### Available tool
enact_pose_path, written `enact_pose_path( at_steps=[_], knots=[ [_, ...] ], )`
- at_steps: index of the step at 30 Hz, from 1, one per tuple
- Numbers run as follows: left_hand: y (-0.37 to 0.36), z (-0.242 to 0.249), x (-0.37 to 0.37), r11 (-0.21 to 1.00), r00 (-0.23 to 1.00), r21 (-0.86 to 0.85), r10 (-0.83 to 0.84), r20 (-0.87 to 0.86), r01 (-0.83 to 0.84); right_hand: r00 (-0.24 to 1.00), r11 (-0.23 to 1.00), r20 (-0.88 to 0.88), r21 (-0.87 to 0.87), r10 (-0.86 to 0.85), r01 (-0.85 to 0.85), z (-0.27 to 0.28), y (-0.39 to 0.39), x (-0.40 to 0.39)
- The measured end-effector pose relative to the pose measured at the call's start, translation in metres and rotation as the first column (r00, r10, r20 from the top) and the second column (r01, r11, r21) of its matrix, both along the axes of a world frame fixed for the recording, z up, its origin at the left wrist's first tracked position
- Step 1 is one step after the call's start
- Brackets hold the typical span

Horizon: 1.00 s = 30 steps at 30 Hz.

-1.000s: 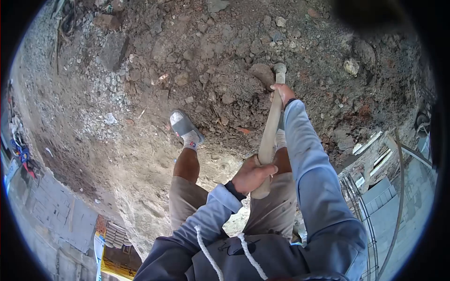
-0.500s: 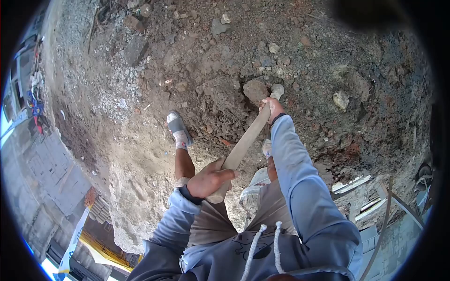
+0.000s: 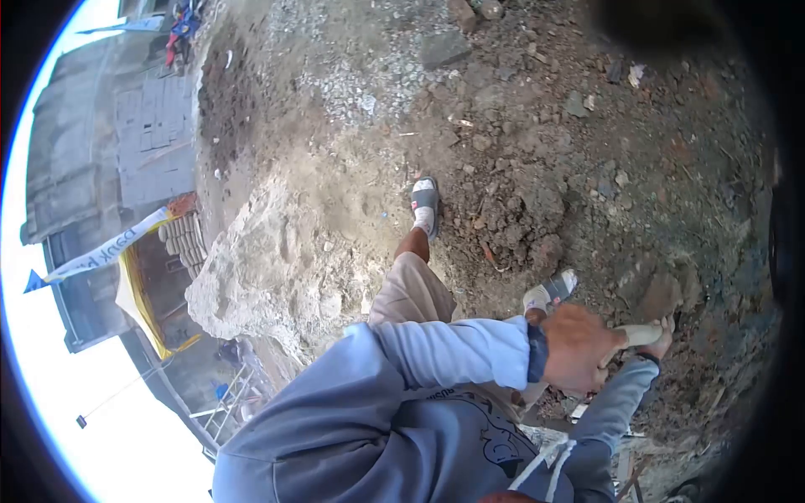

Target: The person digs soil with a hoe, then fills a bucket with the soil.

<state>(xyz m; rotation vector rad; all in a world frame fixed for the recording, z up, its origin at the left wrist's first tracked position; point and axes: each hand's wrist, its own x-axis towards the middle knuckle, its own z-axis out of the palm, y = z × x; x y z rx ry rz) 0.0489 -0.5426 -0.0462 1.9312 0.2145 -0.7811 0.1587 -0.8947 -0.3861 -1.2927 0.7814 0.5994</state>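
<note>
Both of my hands are closed on the pale wooden handle of a hoe (image 3: 641, 334), low at the right of the head view. My left hand (image 3: 579, 348), slightly blurred, crosses in front of my body and wraps the near part of the handle. Farther along, my right hand (image 3: 664, 337) grips close to the head end. The brownish shape just beyond looks like the soil-caked blade, but its outline blends with the ground. Loose dark soil (image 3: 524, 218) is heaped in front of my feet.
My sandalled feet (image 3: 425, 197) stand apart on uneven earth. A flat grey stone (image 3: 444, 49) and scattered rubble lie ahead. A pale, rough ledge (image 3: 251, 260) drops off at left, with stacked sacks (image 3: 183, 243), a banner (image 3: 109, 256) and a building beyond.
My view and body have turned. Both hands and the hoe have swung to my right, away from the soil heap; my left hand has crossed my body. Both hands still hold the handle.
</note>
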Motion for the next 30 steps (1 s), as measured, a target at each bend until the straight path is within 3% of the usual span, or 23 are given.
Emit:
enact_pose_path(
  at_steps=[1, 2, 3, 4, 5, 7, 8, 10, 11, 12, 13, 14, 15, 16, 17, 18, 19, 21, 22, 24, 26, 28, 30],
  knots=[
    [0.001, -0.004, -0.004, 0.999, 0.992, 0.018, 0.025, 0.12, -0.027, 0.982, 0.985, 0.139, -0.135, 0.128, -0.109, 0.029, -0.003, -0.003],
    [0.0, -0.013, -0.007, 0.999, 0.968, 0.019, 0.035, 0.25, -0.041, 0.962, 0.955, 0.225, -0.284, 0.158, -0.09, 0.035, -0.023, -0.002],
    [-0.002, -0.027, -0.011, 0.994, 0.944, 0.066, 0.059, 0.325, -0.085, 0.982, 0.951, 0.187, -0.299, -0.017, 0.074, 0.03, -0.046, 0.01],
    [0.001, -0.046, -0.014, 0.986, 0.914, 0.107, 0.076, 0.398, -0.128, 0.868, 0.797, 0.357, -0.599, 0.346, -0.071, 0.011, -0.084, 0.017],
    [0.008, -0.072, -0.011, 0.982, 0.907, 0.112, 0.095, 0.41, -0.154, 0.87, 0.705, 0.274, -0.701, 0.41, -0.111, -0.001, -0.114, 0.028],
    [0.034, -0.118, -0.016, 0.95, 0.945, 0.295, 0.001, 0.327, -0.103, 0.947, 0.75, 0.235, -0.661, 0.22, -0.01, 0.014, -0.077, 0.041],
    [0.064, -0.127, -0.029, 0.947, 0.942, 0.294, 0.022, 0.334, -0.127, 0.969, 0.845, 0.243, -0.506, -0.051, 0.171, 0.035, -0.027, 0.037],
    [0.131, -0.142, -0.056, 0.907, 0.969, 0.415, -0.03, 0.247, -0.078, 0.946, 0.817, 0.292, -0.507, -0.137, 0.275, 0.042, 0.058, 0.019],
    [0.162, -0.15, -0.076, 0.905, 0.965, 0.415, -0.017, 0.261, -0.097, 0.915, 0.72, 0.283, -0.694, 0.288, -0.012, 0.025, 0.082, 0.007],
    [0.196, -0.159, -0.101, 0.864, 0.97, 0.475, 0.059, 0.236, -0.168, 0.73, 0.488, 0.184, -0.843, 0.659, -0.227, 0.001, 0.109, 0.001],
    [0.234, -0.166, -0.13, 0.807, 0.968, 0.543, 0.137, 0.212, -0.233, 0.886, 0.766, 0.253, -0.623, 0.389, -0.158, -0.017, 0.179, -0.012],
    [0.28, -0.168, -0.166, 0.747, 0.957, 0.598, 0.216, 0.194, -0.29, 0.969, 0.924, 0.246, -0.378, 0.035, 0.063, -0.03, 0.254, -0.027],
    [0.336, -0.145, -0.212, 0.676, 0.948, 0.667, 0.264, 0.179, -0.314, 0.976, 0.969, 0.117, -0.145, -0.185, 0.201, -0.023, 0.354, -0.07],
    [0.392, -0.12, -0.264, 0.553, 0.949, 0.782, 0.276, 0.152, -0.287, 0.986, 0.987, 0.035, -0.016, -0.16, 0.161, 0.006, 0.464, -0.133],
    [0.448, -0.087, -0.326, 0.394, 0.921, 0.862, 0.344, 0.185, -0.32, 0.996, 0.973, 0.065, 0.216, 0.067, -0.08, 0.008, 0.551, -0.201],
    [0.507, -0.037, -0.391, 0.171, 0.909, 0.946, 0.366, 0.199, -0.276, 0.965, 0.894, -0.258, 0.443, 0.046, 0.076, 0.074, 0.665, -0.269],
    [0.553, 0.03, -0.453, -0.119, 0.902, 0.971, 0.361, 0.237, -0.208, 0.914, 0.787, -0.37, 0.609, 0.169, 0.101, 0.132, 0.751, -0.34],
    [0.617, 0.166, -0.557, -0.439, 0.855, 0.898, 0.452, 0.255, -0.036, 0.781, 0.618, -0.43, 0.783, 0.453, 0.072, 0.261, 0.864, -0.453],
    [0.634, 0.212, -0.597, -0.517, 0.824, 0.853, 0.512, 0.243, 0.07, 0.73, 0.541, -0.436, 0.834, 0.527, 0.107, 0.316, 0.89, -0.493],
    [0.654, 0.249, -0.662, -0.54, 0.757, 0.838, 0.579, 0.303, 0.077, 0.704, 0.469, -0.397, 0.877, 0.59, 0.101, 0.37, 0.91, -0.537],
    [0.659, 0.215, -0.686, -0.547, 0.745, 0.836, 0.537, 0.395, -0.048, 0.695, 0.499, -0.378, 0.866, 0.611, 0.032, 0.362, 0.904, -0.535],
    [0.643, 0.129, -0.675, -0.472, 0.689, 0.849, 0.534, 0.49, -0.238, 0.729, 0.57, -0.315, 0.812, 0.607, -0.124, 0.32, 0.885, -0.499],
    [0.593, 0.015, -0.636, -0.293, 0.57, 0.881, 0.677, 0.466, -0.372, 0.778, 0.706, -0.289, 0.658, 0.558, -0.262, 0.248, 0.846, -0.438]
  ],
)
